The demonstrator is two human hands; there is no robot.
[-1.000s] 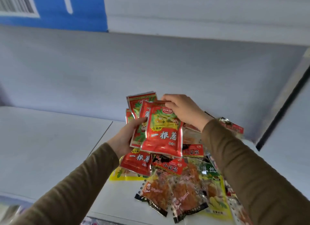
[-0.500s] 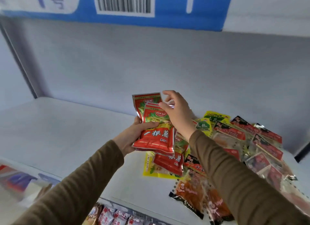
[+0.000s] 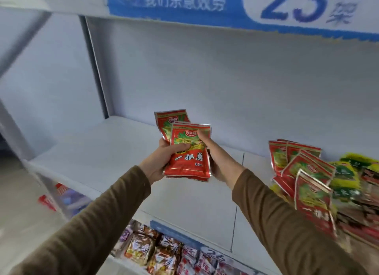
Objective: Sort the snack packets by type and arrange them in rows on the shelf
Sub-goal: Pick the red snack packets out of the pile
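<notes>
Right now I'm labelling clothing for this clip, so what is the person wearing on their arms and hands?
Both arms wear long olive-brown sleeves of plain, soft-looking fabric, the left sleeve and the right sleeve each ending at the wrist. The left hand and right hand are bare: no gloves, rings or watch show. No logos or patterns are visible.

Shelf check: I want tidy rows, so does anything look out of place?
Yes. The snack packets at the right of the shelf lie in a mixed, overlapping heap, several tilted, red among yellow-green. Both hands hold a stack of red packets above the shelf.
</notes>
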